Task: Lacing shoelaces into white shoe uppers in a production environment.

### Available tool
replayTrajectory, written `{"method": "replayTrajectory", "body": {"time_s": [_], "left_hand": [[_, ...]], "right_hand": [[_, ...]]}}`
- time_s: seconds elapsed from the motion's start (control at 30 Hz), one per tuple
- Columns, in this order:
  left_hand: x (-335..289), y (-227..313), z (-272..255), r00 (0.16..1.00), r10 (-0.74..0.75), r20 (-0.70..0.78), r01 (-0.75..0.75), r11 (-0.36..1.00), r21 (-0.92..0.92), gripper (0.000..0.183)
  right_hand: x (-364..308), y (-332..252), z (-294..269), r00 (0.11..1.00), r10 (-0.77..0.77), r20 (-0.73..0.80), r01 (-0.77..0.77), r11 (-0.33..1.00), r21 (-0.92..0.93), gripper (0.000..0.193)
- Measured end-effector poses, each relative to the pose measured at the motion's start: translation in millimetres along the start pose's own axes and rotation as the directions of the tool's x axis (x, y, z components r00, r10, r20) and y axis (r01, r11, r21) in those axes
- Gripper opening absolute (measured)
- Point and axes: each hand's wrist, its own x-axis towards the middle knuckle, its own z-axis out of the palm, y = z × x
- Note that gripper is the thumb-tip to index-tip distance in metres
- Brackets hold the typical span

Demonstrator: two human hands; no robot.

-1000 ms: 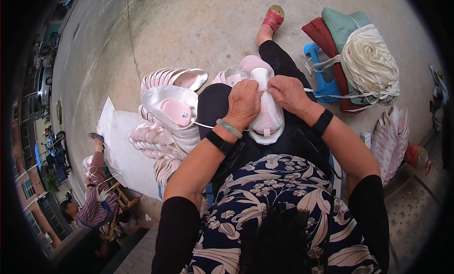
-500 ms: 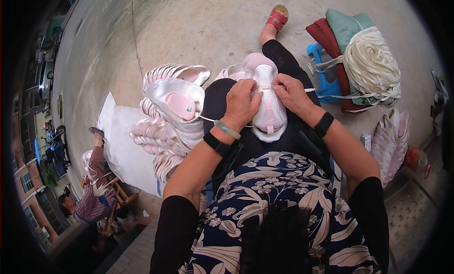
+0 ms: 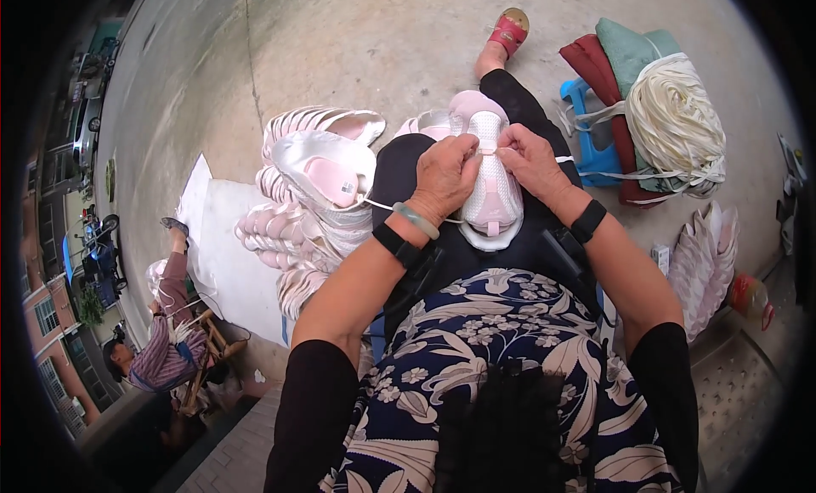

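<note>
A pink and white shoe upper lies across my lap, its mesh tongue facing up and its pink end pointing away from me. My left hand is closed at the left side of the tongue, thumb and fingers pinched. From the other side my right hand pinches too, close to the left one. Between the fingertips a thin pale shoelace crosses the tongue; the fingers hide part of it. A white lace length passes by my left wrist, and a short white piece shows beyond my right hand.
Stacked pink and white shoe uppers stand left of my knee. At the right, a blue stool bears folded cloths and a bundle of white laces. More uppers and a bottle lie lower right. Another person sits far left.
Both hands have drawn closer together over the tongue, the left one moving right and slightly away from me. The whole view has shifted slightly.
</note>
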Motion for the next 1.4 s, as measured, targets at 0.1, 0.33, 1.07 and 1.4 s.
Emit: {"method": "replayTrajectory", "body": {"time_s": [0.1,0.33,1.07,1.4], "left_hand": [[0,0,0,0.999,0.045,0.008,-0.046,0.998,0.035,0.016],[-1,2,3,0.999,0.047,-0.005,-0.047,0.997,0.06,0.011],[-80,-99,-187,0.685,-0.639,-0.351,0.54,0.768,-0.344,0.012],[-19,17,-65,0.994,-0.019,0.112,-0.025,0.926,0.377,0.04]], "right_hand": [[1,-4,0,1.0,-0.001,0.024,0.002,0.999,-0.036,0.009],[-1,-4,12,0.993,-0.112,-0.018,0.11,0.99,-0.087,0.003],[-22,-10,-17,0.932,-0.338,0.132,0.345,0.712,-0.612,0.024],[-22,-8,-25,0.864,-0.493,0.103,0.46,0.69,-0.558,0.018]]}}
